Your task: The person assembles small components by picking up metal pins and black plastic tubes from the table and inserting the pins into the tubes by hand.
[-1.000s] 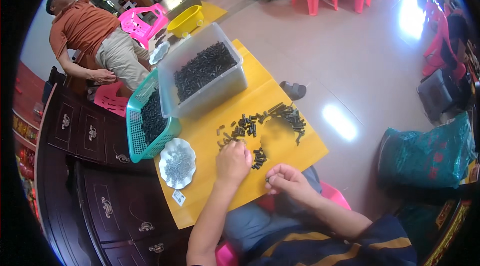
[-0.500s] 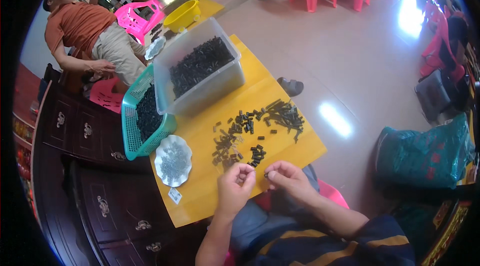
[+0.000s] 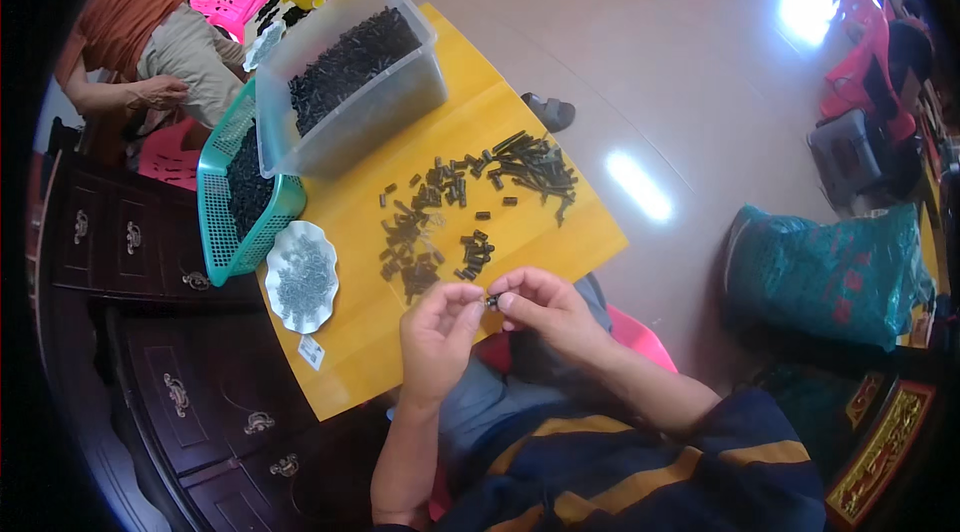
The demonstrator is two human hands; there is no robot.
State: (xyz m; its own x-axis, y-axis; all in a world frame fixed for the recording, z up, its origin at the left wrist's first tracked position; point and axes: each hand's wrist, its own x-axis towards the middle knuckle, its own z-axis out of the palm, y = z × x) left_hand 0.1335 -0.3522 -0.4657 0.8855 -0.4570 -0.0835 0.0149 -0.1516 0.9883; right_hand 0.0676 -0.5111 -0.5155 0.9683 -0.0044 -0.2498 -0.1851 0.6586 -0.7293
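Note:
My left hand [image 3: 437, 334] and my right hand [image 3: 548, 312] meet over the table's near edge, fingertips pinched and almost touching. Between them is a small black cylindrical piece [image 3: 492, 302], held in my right fingertips. Whatever the left fingertips pinch is too small to make out. Just beyond my hands lies a small cluster of short black tubes [image 3: 476, 254]. To its left are scattered dark pieces [image 3: 408, 242], and farther off a heap of longer black strips [image 3: 538, 164]. A white scalloped plate [image 3: 329, 302] holding many tiny clear or silvery bits sits at the left.
On the yellow table [image 3: 560, 232] stands a translucent bin [image 3: 385, 112] of black pieces, beside a teal basket [image 3: 222, 254] with more. A seated person [image 3: 180, 52] is at far left, near dark drawers [image 3: 150, 372]. A green sack [image 3: 820, 272] stands right.
My hands have come together, and the black piece now sits between both sets of fingertips. The whole view has shifted, moving the table up and left in the picture.

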